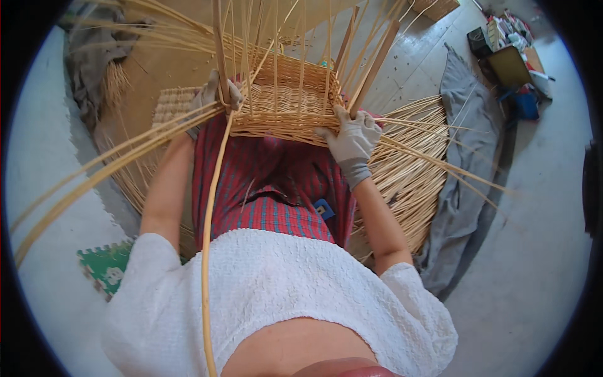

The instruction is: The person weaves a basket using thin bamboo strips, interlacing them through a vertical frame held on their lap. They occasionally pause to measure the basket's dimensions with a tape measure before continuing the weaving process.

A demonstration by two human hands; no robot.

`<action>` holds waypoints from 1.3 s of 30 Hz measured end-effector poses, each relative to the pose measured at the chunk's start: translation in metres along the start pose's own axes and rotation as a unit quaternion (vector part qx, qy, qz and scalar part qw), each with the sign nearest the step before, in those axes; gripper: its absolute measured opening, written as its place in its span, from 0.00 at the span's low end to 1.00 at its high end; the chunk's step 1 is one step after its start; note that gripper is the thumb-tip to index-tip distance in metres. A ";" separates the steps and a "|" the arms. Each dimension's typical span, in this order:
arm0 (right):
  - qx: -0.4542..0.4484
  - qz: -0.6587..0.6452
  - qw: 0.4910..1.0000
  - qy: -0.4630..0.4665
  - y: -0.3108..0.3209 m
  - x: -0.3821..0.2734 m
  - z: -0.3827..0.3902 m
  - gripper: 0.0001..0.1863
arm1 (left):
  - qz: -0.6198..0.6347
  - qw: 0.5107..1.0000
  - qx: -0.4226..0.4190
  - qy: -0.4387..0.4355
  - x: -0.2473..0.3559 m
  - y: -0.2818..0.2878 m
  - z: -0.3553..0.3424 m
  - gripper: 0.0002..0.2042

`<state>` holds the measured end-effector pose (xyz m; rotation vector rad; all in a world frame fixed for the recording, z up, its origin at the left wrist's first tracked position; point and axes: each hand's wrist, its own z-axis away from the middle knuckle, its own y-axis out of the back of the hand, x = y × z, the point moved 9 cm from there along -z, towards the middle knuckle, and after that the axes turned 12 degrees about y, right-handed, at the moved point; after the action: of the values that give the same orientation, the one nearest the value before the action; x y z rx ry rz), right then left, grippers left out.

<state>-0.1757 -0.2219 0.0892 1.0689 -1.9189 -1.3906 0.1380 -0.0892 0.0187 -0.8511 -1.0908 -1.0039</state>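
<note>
A half-woven wicker basket (pixel 282 124) rests over my lap, with thin upright stakes rising from its sides and thicker wooden posts at its corners. My left hand (pixel 208 99), in a pale grey glove, is closed at the near left corner around the foot of a corner post (pixel 220 50). Several long willow rods (pixel 125 156) stick out to the left there, and one thick rod (pixel 214 188) runs down across my front. My right hand (pixel 355 142), gloved too, grips the near right corner beside another post (pixel 375 69), thumb against the near wall.
A large bundle of peeled rods (pixel 408 182) lies on the floor at my right, along a grey cloth (pixel 461 138). More cloth (pixel 94 60) is at the far left, near a small woven piece (pixel 171 107). A green foam mat (pixel 107 267) lies lower left. Assorted items (pixel 512 63) stand far right.
</note>
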 end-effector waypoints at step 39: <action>-0.047 -0.758 0.580 -0.294 -0.062 -0.093 0.074 0.11 | 0.111 0.988 -0.087 0.066 -0.068 -0.163 0.123 0.11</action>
<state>-0.1661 -0.1152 0.0094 2.6880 -0.7421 -2.8975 -0.0627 -0.0145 -0.0050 -1.0075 -0.7855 -0.9625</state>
